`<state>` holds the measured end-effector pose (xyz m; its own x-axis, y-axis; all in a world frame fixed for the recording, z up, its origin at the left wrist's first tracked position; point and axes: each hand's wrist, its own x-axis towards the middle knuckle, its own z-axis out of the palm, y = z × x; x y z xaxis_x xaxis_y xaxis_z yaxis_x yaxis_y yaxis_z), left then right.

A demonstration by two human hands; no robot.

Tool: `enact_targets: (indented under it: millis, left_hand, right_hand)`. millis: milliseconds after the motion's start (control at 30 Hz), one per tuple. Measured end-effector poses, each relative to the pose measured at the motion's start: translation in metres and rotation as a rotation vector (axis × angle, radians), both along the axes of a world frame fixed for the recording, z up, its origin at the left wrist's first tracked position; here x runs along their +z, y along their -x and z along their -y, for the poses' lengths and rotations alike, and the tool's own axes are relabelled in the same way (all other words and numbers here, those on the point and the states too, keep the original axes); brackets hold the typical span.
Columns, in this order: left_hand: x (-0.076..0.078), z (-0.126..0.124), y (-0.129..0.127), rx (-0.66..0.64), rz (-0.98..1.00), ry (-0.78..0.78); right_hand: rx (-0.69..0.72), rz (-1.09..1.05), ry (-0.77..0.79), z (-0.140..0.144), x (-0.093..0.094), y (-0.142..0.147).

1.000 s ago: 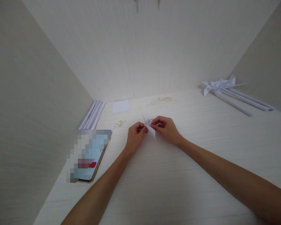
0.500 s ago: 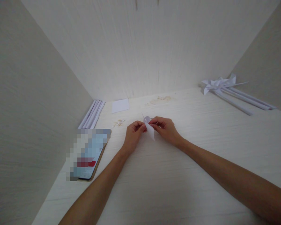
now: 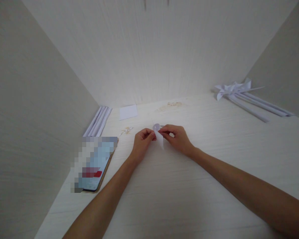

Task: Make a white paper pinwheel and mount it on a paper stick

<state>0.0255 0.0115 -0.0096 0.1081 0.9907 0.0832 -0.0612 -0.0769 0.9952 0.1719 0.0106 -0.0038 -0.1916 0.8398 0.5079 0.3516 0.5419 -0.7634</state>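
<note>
Pale wood-grained panels (image 3: 149, 56) enclose a whitish, faintly streaked desk (image 3: 179, 199) on three sides, and near its middle two bare hands meet over a small curled white paper piece (image 3: 160, 139). On its left edge the fingers of the left hand (image 3: 142, 142) are pinched together on the paper; on its right, the fingers of the right hand (image 3: 177, 136) are clamped on it too, with the paper's lower tip hanging between the hands. Left of them lies a dark smartphone with a tan edge (image 3: 99, 162), its screen partly pixelated, with a row of rolled white paper tubes (image 3: 99, 121) just beyond. Near the back panel rests a flat white paper square (image 3: 128, 112), and in the far right corner lie white paper pinwheels (image 3: 231, 90) on long white sticks (image 3: 251, 107)
</note>
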Motion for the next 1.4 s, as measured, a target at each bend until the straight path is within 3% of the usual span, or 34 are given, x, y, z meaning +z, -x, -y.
enact_targets:
  millis: [133, 367, 600, 800, 900, 1067, 1267, 1400]
  left_hand:
    - [0.0024, 0.0014, 0.0002, -0.006, -0.029, -0.014]
    - [0.0039, 0.0034, -0.0004, -0.017, -0.014, -0.025]
    - [0.0025, 0.0015, 0.0002, -0.033, -0.011, -0.036]
    - [0.0007, 0.0007, 0.0040, -0.092, -0.012, 0.023]
    - [0.0000, 0.0002, 0.0036, -0.097, 0.034, 0.056]
    - [0.0017, -0.0002, 0.0023, -0.126, 0.149, 0.105]
    - [0.0019, -0.0021, 0.0045, -0.117, 0.297, 0.155]
    - [0.0013, -0.0026, 0.0050, -0.141, 0.294, 0.170]
  right_hand:
    - [0.001, 0.018, -0.022, 0.0002, -0.0008, -0.0006]
    - [0.053, -0.042, 0.068, -0.0022, -0.0045, -0.0006]
    - [-0.012, 0.044, -0.026, 0.0017, 0.0035, 0.0009]
    - [0.072, -0.110, 0.125, -0.0018, -0.0023, -0.0005]
    - [0.090, -0.171, 0.044, -0.0028, -0.0052, 0.0003]
    - [0.082, -0.079, -0.135, -0.0001, -0.0016, 0.0004]
    - [0.154, -0.065, -0.137, 0.0013, 0.0012, -0.0011]
    - [0.158, -0.075, -0.112, -0.0009, -0.0004, -0.0012]
